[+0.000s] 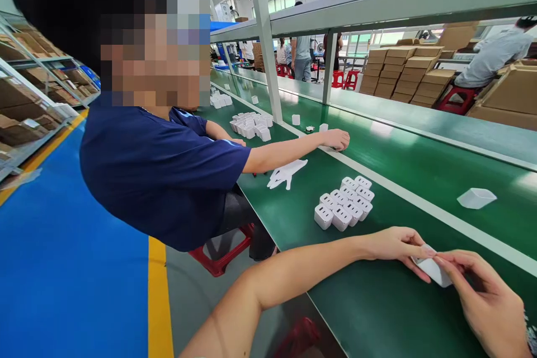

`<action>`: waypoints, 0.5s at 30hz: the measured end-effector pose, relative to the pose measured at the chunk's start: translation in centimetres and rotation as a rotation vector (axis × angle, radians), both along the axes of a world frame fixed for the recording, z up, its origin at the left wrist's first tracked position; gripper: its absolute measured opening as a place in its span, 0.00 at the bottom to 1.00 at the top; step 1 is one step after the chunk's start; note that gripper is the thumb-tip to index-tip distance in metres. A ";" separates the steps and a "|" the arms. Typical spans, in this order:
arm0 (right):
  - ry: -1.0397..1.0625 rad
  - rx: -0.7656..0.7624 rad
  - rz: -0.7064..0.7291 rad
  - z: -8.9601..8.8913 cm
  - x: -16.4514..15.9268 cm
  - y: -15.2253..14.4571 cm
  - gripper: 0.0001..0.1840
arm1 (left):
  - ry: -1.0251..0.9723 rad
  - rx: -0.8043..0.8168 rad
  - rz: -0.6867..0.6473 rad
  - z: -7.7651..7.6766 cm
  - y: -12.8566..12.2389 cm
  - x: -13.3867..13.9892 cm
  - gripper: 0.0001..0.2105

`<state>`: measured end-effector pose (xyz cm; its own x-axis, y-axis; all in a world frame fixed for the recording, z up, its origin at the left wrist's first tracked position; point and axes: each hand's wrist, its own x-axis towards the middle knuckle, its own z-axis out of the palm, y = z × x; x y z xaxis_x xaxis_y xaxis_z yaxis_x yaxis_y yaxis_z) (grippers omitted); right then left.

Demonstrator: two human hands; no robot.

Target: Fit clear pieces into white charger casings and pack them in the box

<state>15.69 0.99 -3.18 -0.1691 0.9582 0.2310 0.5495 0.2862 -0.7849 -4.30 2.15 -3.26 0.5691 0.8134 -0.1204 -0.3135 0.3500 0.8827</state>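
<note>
A white plastic charger housing (436, 273) is held just above the green bench at the lower right. My left hand (403, 247) grips its far left end with thumb and fingers. At its near right side, the thumb and fingers of my right hand (482, 288) are closed on the same housing. The fingers cover part of it, so its inside cannot be made out. Left of my hands, a cluster of white charger blocks (344, 201) with dark slots on top stands on the bench. Another white housing (476, 198) lies on its side farther back.
A co-worker in a dark blue shirt (168, 173) sits to my left, one arm (289, 152) stretched across the bench. White gloves (287, 173) and more white housings (251, 125) lie near them. A metal upright (266, 39) supports a shelf (398, 3) over the bench.
</note>
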 end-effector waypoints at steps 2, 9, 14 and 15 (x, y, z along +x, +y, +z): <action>0.027 -0.001 0.000 0.0 0.0 -0.1 0.20 | -0.003 0.014 0.000 0.1 0.0 0.0 0.29; 0.058 -0.110 -0.004 0.3 -0.1 -0.1 0.21 | 0.003 0.028 -0.005 -0.2 0.1 0.0 0.29; 0.108 -0.206 0.044 0.5 0.1 0.8 0.22 | 0.004 0.028 -0.026 -0.4 0.2 -0.1 0.29; 0.120 -0.205 0.049 0.5 0.2 1.0 0.23 | 0.007 0.027 -0.034 -0.3 0.2 -0.1 0.30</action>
<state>15.94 2.00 -2.68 -0.1995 0.9784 0.0540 0.4384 0.1384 -0.8881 -4.42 2.38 -3.59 0.5954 0.7968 -0.1029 -0.2956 0.3364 0.8941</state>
